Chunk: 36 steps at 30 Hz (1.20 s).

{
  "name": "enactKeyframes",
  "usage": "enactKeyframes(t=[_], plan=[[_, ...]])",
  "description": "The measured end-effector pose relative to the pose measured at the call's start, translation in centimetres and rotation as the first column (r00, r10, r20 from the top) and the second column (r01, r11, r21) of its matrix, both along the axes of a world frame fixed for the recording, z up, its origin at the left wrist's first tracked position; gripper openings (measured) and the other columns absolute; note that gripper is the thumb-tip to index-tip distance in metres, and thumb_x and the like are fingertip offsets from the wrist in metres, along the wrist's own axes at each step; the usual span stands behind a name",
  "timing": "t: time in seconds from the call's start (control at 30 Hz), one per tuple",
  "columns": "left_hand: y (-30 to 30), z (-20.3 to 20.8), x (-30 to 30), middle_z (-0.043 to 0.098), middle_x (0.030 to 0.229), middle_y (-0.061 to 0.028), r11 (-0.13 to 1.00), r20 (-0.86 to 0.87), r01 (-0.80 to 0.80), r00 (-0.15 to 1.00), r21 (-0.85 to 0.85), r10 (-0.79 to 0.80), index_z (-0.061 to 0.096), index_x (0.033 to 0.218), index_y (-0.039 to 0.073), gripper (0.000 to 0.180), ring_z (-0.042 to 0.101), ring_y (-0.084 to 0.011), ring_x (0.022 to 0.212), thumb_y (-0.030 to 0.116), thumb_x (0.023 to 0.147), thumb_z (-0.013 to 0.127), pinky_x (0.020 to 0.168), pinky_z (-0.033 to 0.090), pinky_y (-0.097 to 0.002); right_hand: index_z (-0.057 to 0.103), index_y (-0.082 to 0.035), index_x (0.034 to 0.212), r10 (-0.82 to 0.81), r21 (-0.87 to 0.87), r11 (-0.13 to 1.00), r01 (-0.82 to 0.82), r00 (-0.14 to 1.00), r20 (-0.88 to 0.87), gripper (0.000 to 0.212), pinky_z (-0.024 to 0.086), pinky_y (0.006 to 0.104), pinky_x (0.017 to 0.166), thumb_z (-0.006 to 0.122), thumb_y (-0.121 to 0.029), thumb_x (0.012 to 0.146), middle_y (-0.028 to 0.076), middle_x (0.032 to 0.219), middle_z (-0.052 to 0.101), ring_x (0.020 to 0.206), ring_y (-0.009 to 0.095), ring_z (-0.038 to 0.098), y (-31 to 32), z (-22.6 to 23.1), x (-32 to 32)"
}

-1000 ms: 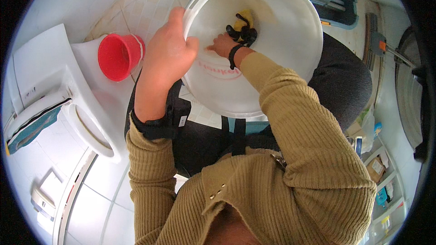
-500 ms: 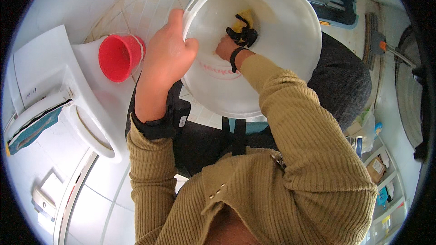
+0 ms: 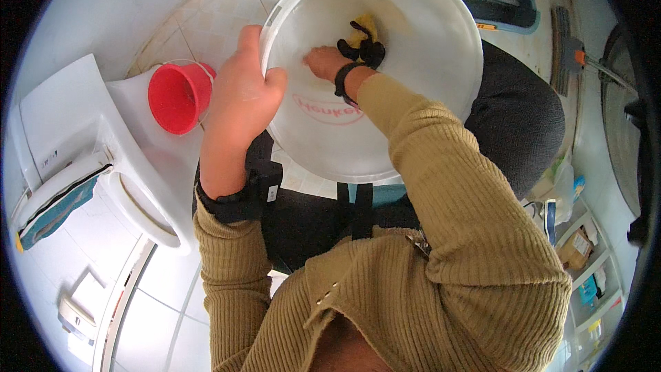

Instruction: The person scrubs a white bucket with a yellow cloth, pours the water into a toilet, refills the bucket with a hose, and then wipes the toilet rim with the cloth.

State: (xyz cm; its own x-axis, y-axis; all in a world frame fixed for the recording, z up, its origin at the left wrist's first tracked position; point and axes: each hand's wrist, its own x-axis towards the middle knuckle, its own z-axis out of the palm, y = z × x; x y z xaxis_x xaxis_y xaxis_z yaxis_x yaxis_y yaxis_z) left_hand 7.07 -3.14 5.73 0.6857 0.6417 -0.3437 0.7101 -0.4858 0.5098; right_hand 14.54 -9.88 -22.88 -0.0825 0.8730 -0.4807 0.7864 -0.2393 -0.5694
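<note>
A large white plastic bucket (image 3: pixel 413 114) leans tilted between my knees, its mouth toward me. My left hand (image 3: pixel 251 89) is closed on its left rim, thumb inside and fingers around the outer side. Deep inside the bucket, my right hand (image 3: pixel 323 63) rests against the left inner wall with its fingers curled. Whatever lies under those fingers is hidden. Just right of that hand, a rumpled black and yellow bundle (image 3: pixel 372 52) with finger-like black parts, resembling a work glove, lies at the bottom. A red printed mark shows on the inner wall.
A small red pail (image 3: pixel 179 100) stands to the left by a white toilet-like fixture (image 3: pixel 89 96). A dark tool bin (image 3: pixel 496 0) sits at the far right, with a broom head (image 3: pixel 561 55) beside it. Shelves holding packages (image 3: pixel 582 255) line the right side.
My right hand has slid left along the bucket's inner wall, away from the black and yellow bundle. The bucket and my left hand have shifted slightly left and down.
</note>
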Motion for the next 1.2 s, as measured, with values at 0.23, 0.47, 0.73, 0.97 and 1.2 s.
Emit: enactKeyframes(t=[0.23,0.47,0.73,0.97,1.2], plan=[[0.2,0.1,0.2,0.057,0.081,-0.0272,1.000,0.032,0.017,0.999,-0.002,-0.017,0.040,0.109,0.003,0.038,0.055,-0.0459,0.076,0.010,0.072,0.047,0.067,0.042,-0.0512,0.041,-0.023,0.131,-0.398,-0.124,0.916,0.381,0.899,-0.183,0.042,0.046,0.0442,0.081,0.033,-0.015,0.090,0.015,0.106,0.061,0.098,0.032,0.058,3.8,0.4,-1.7],[0.3,0.3,0.1,0.057,0.082,-0.0277,1.000,0.028,0.015,0.999,0.012,-0.015,0.040,0.107,0.001,0.037,0.055,-0.0452,0.077,0.010,0.072,0.048,0.067,0.042,-0.0507,0.038,-0.023,0.134,0.058,-0.241,0.968,-0.064,0.998,-0.030,0.041,0.044,0.0418,0.086,0.028,-0.024,0.095,0.016,0.117,0.056,0.103,0.032,0.057,1.4,0.7,-2.0],[0.2,0.3,-0.1,0.057,0.082,-0.0278,1.000,0.044,0.017,0.999,-0.008,-0.016,0.040,0.108,0.001,0.037,0.055,-0.0454,0.078,0.009,0.072,0.048,0.067,0.042,-0.0510,0.037,-0.023,0.135,-0.131,-0.119,0.986,0.121,0.988,-0.083,0.043,0.046,0.0421,0.082,0.030,-0.018,0.092,0.015,0.112,0.058,0.099,0.031,0.058,2.8,0.0,-2.0],[0.1,0.1,-0.2,0.057,0.081,-0.0284,0.999,0.000,0.023,1.000,0.026,-0.023,0.040,0.107,0.001,0.037,0.055,-0.0463,0.078,0.008,0.072,0.048,0.067,0.042,-0.0519,0.035,-0.028,0.136,-0.044,-0.102,0.994,0.037,0.997,-0.065,0.044,0.044,0.0429,0.085,0.029,-0.019,0.093,0.015,0.114,0.057,0.100,0.033,0.058,1.2,1.0,-1.7],[0.5,-0.1,0.0,0.057,0.081,-0.0286,0.999,0.063,0.033,0.997,-0.002,-0.033,0.039,0.109,0.001,0.038,0.055,-0.0463,0.077,0.008,0.072,0.048,0.067,0.042,-0.0520,0.049,-0.021,0.124,-0.084,-0.070,0.994,0.088,0.995,0.055,0.038,0.043,0.0475,0.082,0.038,-0.015,0.088,0.014,0.108,0.059,0.103,0.033,0.055,2.6,1.8,-0.3]])
